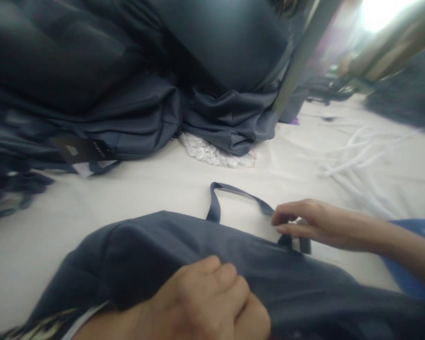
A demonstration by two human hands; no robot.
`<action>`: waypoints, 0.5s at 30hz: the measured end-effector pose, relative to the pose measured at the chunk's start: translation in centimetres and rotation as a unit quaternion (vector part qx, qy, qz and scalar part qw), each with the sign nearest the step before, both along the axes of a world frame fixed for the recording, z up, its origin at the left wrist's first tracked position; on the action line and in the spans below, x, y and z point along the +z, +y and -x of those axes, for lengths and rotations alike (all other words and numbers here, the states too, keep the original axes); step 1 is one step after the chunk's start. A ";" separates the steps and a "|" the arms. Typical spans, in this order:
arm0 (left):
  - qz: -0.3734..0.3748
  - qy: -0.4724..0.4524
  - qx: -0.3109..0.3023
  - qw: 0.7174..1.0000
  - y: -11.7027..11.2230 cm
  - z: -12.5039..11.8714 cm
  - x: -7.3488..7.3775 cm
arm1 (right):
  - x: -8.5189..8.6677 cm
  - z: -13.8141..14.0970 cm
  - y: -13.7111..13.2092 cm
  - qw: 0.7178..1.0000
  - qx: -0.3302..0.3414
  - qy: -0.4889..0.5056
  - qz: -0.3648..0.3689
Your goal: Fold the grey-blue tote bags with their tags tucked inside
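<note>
A dark blue-grey fabric bag (156, 250) lies flat on the white table (127, 189) in front of me. Its strap handle (230, 193) loops out over the table. My left hand (205, 302) is closed in a fist, bunching the near edge of the bag. My right hand (304, 222) reaches in from the right and pinches the handle near where it joins the bag, thumb and fingers pressed together.
A tall heap of the same dark bags (127, 80) fills the back left, one with a black tag (81, 151). A clear packet of white pieces (212, 153) lies under the heap. White cords (361, 160) sprawl at right, beside a grey post (301, 56).
</note>
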State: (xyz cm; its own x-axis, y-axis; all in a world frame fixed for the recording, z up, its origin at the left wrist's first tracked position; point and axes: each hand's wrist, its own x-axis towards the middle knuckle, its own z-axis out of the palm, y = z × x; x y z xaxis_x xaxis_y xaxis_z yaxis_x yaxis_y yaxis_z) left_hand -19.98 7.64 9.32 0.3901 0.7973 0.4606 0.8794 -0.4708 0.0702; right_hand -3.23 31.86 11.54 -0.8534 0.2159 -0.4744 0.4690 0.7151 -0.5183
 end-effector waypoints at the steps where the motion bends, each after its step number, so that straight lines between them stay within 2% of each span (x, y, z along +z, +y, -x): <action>1: 0.027 0.002 -0.002 1.000 0.6 0.3 -0.1 | 0.5 0.0 -0.8 1.000 -0.003 -0.006 0.013; 3: 0.079 -0.006 0.001 0.997 2.2 1.0 -0.9 | 1.1 -0.4 -2.1 1.000 0.002 -0.025 0.000; 5: 0.149 -0.013 0.015 0.989 4.1 1.7 -2.2 | 0.7 -1.1 -3.0 0.998 0.014 -0.044 -0.032; 7: 0.238 -0.003 0.037 0.971 6.0 2.2 -3.7 | -0.9 -1.8 -3.5 0.996 0.012 -0.049 -0.071; 9: 0.296 0.011 0.064 0.953 7.3 2.3 -5.1 | -3.2 -2.5 -3.8 0.990 0.003 -0.048 -0.136; 12: 0.297 0.029 0.080 0.951 7.8 2.0 -6.7 | -6.8 -3.4 -4.1 0.968 0.011 -0.025 -0.249; 15: 0.245 0.043 0.087 0.965 7.5 1.6 -7.5 | -8.7 -3.6 -4.4 0.953 0.037 0.028 -0.298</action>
